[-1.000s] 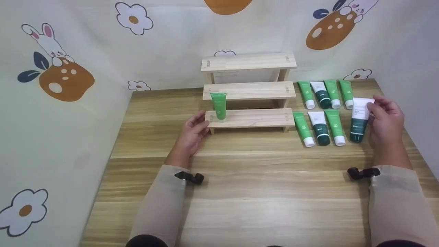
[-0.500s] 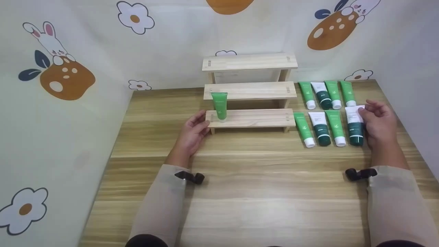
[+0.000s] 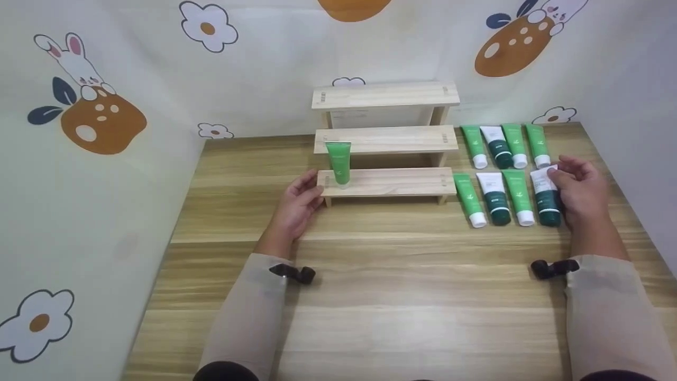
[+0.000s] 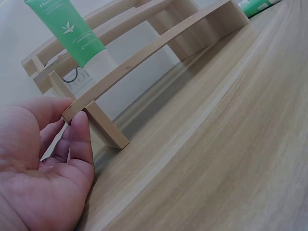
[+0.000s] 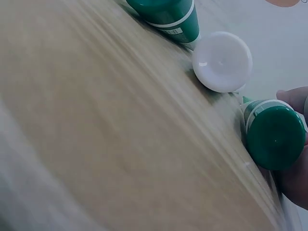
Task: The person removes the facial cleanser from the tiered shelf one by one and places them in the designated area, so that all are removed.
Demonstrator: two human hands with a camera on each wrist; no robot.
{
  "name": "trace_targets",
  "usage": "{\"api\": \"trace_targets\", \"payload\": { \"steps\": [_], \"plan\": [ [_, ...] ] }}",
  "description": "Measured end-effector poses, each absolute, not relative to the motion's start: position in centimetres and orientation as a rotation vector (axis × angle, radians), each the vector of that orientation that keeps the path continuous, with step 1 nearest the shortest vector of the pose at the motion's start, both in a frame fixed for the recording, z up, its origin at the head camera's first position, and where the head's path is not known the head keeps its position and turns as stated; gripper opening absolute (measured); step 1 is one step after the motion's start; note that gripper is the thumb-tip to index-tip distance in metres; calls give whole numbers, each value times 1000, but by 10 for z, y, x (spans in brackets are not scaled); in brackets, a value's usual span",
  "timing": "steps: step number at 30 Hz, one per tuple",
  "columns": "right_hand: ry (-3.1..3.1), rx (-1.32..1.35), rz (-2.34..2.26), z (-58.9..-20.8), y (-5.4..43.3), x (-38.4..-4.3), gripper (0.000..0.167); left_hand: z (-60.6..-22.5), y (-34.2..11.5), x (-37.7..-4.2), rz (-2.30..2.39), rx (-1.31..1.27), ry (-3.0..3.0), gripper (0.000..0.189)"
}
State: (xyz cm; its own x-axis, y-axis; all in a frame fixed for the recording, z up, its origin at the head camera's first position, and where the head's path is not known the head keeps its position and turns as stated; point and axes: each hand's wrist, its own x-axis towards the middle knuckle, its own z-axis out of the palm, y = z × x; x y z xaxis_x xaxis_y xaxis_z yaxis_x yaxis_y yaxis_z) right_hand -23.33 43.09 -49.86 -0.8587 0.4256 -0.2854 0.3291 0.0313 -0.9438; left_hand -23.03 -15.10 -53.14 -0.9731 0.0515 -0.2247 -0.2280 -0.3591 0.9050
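A three-step wooden rack (image 3: 391,182) stands at the back of the table. My left hand (image 3: 298,206) pinches the left end of its lowest board, as the left wrist view shows with the hand (image 4: 53,159) at the board's corner. On that board a green tube (image 3: 339,163) stands upright on its white cap. My right hand (image 3: 584,193) holds the top end of a white and dark green tube (image 3: 547,196), which lies at the right end of the front row. In the right wrist view its dark green cap (image 5: 275,138) faces the camera, and the fingers are partly hidden behind it.
Beside the held tube lie a green tube (image 3: 518,197), a white and dark green tube (image 3: 493,198) and another green tube (image 3: 469,200). Behind them is a second row with several tubes (image 3: 513,145). A printed cloth (image 3: 264,69) hangs behind the wooden table (image 3: 412,296).
My right hand has moved left and lowered the white and dark green tube to the right end of the front row. My left hand has stayed on the rack.
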Motion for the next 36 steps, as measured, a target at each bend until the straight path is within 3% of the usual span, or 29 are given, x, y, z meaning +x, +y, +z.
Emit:
{"api": "trace_targets", "payload": {
  "steps": [18,36],
  "plan": [
    [-2267,-891,1775,-499,426,-238,33,-532,-152,-230,2439,-250,1696,57],
    [-2141,-905,1920,-494,424,-239,40,-530,-151,-230,2432,-256,1689,58]
  ]
}}
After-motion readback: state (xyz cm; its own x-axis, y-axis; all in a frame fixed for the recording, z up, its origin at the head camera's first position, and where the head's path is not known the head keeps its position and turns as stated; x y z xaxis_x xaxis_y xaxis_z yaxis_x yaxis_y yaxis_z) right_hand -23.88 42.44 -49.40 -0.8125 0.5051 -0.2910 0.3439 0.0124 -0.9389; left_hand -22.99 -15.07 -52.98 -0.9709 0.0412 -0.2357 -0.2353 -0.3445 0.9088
